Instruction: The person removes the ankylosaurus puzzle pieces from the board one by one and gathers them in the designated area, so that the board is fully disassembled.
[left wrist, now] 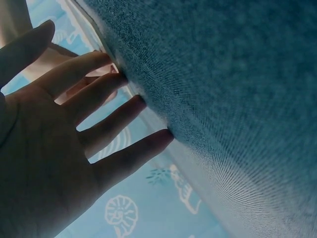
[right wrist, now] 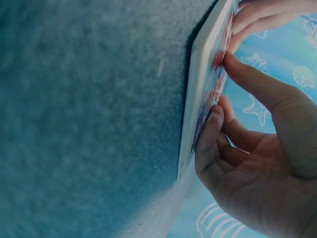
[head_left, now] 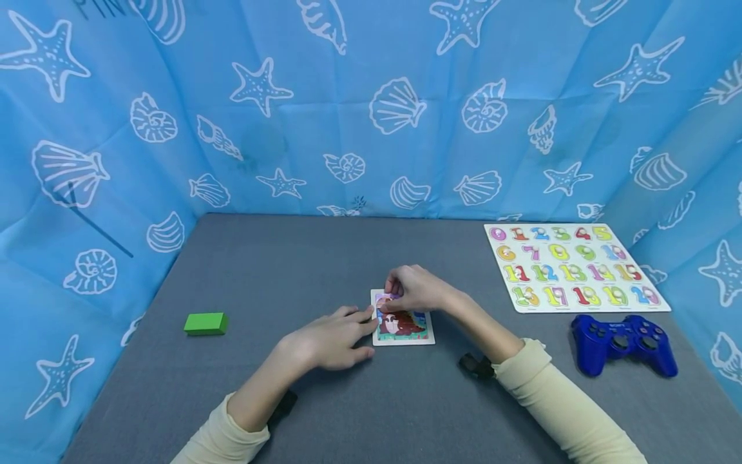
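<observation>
Small framed picture board [head_left: 402, 342] lies flat mid-table, nearer the person than the back curtain [head_left: 324, 90], between the two hands. White raised rim all round, squared corners. Inside the rim: a colourful picture [head_left: 400, 327] with reddish-brown hair, a pale face, purple along the far edge, some blue, turquoise-green along the near edge. The right hand covers part of the far half; can't tell whether every bit under it is seated.

Left hand [head_left: 333, 341]: palm down, fingers extended and spread, fingertips touching the board's left side. Thumb held off from the fingers, near the board's near left corner. Not clamped on anything.

Right hand [head_left: 420, 288]: comes over the far right side, fingers bent, thumb and fingertips down on the picture face. From the wrist side, thumb and fingers stand apart on the surface; can't tell if a piece is pinched there.

Other holder: white number board [head_left: 591, 309], far right, flat. Carries coloured numbers 0 to 20 in four rows, 0–5 in the far row, 16–20 in the near one.

Blue game controller [head_left: 623, 341] sits just on the near side of it. Green block [head_left: 205, 324] at left, well apart from the left hand. Table [head_left: 348, 258] is grey.
</observation>
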The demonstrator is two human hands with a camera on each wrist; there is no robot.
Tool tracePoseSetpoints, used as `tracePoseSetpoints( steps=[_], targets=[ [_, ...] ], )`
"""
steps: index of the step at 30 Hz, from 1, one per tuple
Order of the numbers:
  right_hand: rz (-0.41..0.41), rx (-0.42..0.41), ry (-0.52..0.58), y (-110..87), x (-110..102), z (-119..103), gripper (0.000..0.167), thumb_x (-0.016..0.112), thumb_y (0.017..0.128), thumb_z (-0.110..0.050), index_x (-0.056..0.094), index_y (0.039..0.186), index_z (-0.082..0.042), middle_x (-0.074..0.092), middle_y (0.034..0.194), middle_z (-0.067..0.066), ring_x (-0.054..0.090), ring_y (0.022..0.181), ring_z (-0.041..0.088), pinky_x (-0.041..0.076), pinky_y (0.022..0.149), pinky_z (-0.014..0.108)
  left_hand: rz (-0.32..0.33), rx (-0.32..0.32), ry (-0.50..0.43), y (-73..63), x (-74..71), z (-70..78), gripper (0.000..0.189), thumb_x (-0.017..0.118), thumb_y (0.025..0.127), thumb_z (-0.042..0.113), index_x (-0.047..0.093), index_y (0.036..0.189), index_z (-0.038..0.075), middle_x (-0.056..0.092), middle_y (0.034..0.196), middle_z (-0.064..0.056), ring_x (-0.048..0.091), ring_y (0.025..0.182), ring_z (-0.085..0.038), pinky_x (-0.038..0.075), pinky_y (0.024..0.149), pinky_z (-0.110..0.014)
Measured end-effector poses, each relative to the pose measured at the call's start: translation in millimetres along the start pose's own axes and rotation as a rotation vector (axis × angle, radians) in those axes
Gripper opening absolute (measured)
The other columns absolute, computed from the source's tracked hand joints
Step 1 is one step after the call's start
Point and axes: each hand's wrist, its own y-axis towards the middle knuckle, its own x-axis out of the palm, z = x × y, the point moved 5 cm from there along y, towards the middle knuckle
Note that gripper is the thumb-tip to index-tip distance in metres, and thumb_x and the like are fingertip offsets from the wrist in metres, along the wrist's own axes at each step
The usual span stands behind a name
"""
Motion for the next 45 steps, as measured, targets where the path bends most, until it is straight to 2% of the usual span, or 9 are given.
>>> tracePoseSetpoints(
  steps=[8, 16, 25, 33, 37, 45],
  targets=[
    [0.026, -0.031, 0.004, -3.9, -0.3, -2.7, 0.023, 0.087, 0.093, -0.023, 0.073, 0.099, -0.006, 0.072, 0.09, 0.003, 0.062, 0.079, 0.008, 0.053, 0.072, 0.021, 0.008, -0.011, 0.008, -1.5, 0.3, 2.5, 0.063, 0.059, 0.112, 0.045, 0.043, 0.168, 0.022, 0.027, 0.182, 0.0, 0.025, 0.169, -0.03, 0.036, 0.13, -0.062],
    [0.029, -0.066, 0.051, -3.4, 0.2, -1.9, 0.023, 0.084, 0.095, -0.014, 0.073, 0.111, -0.002, 0.073, 0.095, 0.008, 0.063, 0.083, 0.009, 0.054, 0.075, 0.022, 0.009, -0.009, 0.014, -2.8, -0.4, 2.7, 0.064, 0.06, 0.111, 0.046, 0.043, 0.168, 0.021, 0.026, 0.183, 0.0, 0.025, 0.169, -0.03, 0.036, 0.131, -0.062],
    [0.043, -0.112, 0.104, -5.8, -1.1, -0.5, 0.019, 0.083, 0.095, -0.01, 0.073, 0.111, -0.004, 0.073, 0.097, 0.009, 0.064, 0.084, 0.009, 0.055, 0.076, 0.023, 0.001, -0.009, 0.005, -2.4, 0.1, 1.5, 0.064, 0.059, 0.112, 0.047, 0.042, 0.169, 0.022, 0.025, 0.183, 0.002, 0.024, 0.17, -0.029, 0.035, 0.131, -0.061],
    [0.042, -0.143, 0.241, -7.1, -1.4, 1.5, 0.01, 0.076, 0.099, -0.005, 0.073, 0.109, -0.005, 0.076, 0.099, 0.01, 0.07, 0.086, 0.012, 0.06, 0.081, 0.022, 0.01, 0.002, -0.008, -2.0, 0.2, 1.2, 0.063, 0.057, 0.113, 0.044, 0.042, 0.169, 0.021, 0.027, 0.182, 0.0, 0.025, 0.169, -0.03, 0.035, 0.131, -0.062],
    [0.036, -0.146, 0.323, -10.9, -3.9, 2.2, 0.011, 0.074, 0.1, -0.004, 0.073, 0.111, -0.002, 0.074, 0.099, 0.013, 0.068, 0.084, 0.015, 0.06, 0.08, 0.021, 0.01, 0.004, -0.019, -1.8, 0.9, 0.4, 0.063, 0.057, 0.113, 0.044, 0.042, 0.169, 0.02, 0.026, 0.182, 0.0, 0.024, 0.17, -0.031, 0.033, 0.131, -0.063],
    [0.053, -0.104, 0.369, -28.6, -15.7, 8.5, 0.015, 0.075, 0.101, -0.008, 0.075, 0.114, -0.001, 0.074, 0.103, 0.014, 0.07, 0.092, 0.015, 0.06, 0.086, 0.022, 0.006, -0.003, -0.019, -1.1, 0.9, -0.9, 0.063, 0.057, 0.113, 0.045, 0.042, 0.169, 0.021, 0.026, 0.183, 0.0, 0.023, 0.17, -0.031, 0.033, 0.132, -0.062]
  ],
)
